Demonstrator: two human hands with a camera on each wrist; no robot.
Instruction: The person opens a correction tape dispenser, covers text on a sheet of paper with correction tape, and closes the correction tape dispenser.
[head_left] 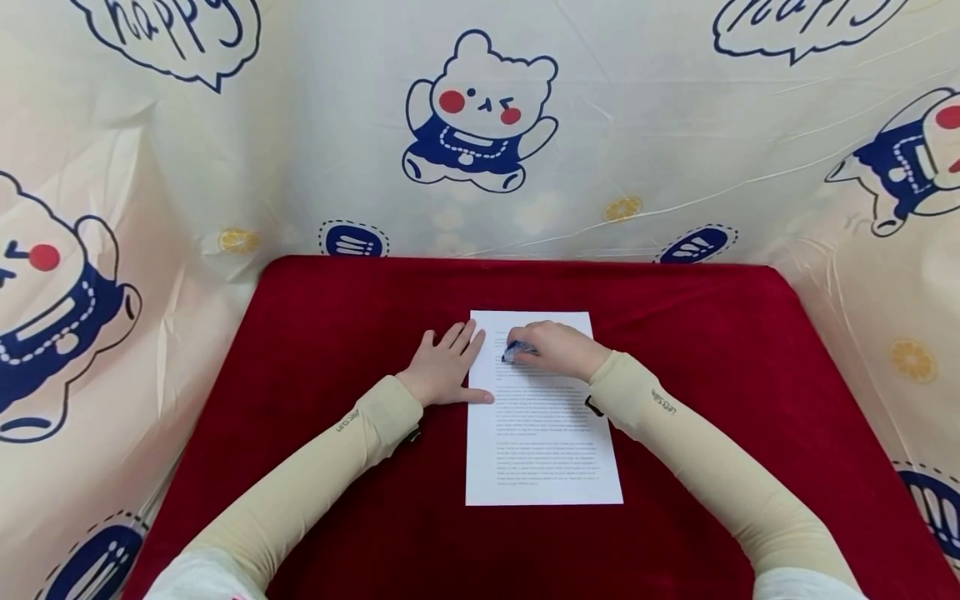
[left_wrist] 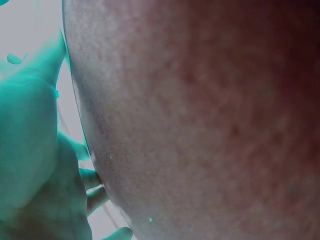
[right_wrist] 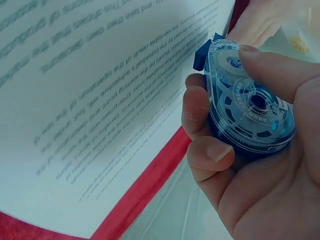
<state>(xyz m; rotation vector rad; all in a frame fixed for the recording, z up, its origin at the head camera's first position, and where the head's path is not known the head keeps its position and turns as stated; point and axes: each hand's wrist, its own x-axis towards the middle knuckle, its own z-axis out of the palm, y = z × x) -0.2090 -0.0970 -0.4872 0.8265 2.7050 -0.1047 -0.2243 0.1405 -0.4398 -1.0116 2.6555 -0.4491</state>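
A white sheet of printed paper (head_left: 540, 450) lies on the red cloth. My right hand (head_left: 564, 348) grips a correction tape dispenser (right_wrist: 252, 102), clear and blue with its reels visible inside. The dispenser's blue tip (right_wrist: 201, 56) is close to the upper lines of print; whether it touches the paper I cannot tell. On the sheet's left edge my left hand (head_left: 444, 367) rests flat, fingers spread, the thumb reaching onto the page. In the left wrist view that hand (left_wrist: 35, 150) shows at the left, tinted green, with a blurred reddish surface filling the rest.
A red cloth (head_left: 360, 317) covers the table under the paper. Behind and at both sides hangs a pale curtain (head_left: 322, 125) printed with cartoon bears and orange slices. Both forearms wear cream sleeves (head_left: 705, 458).
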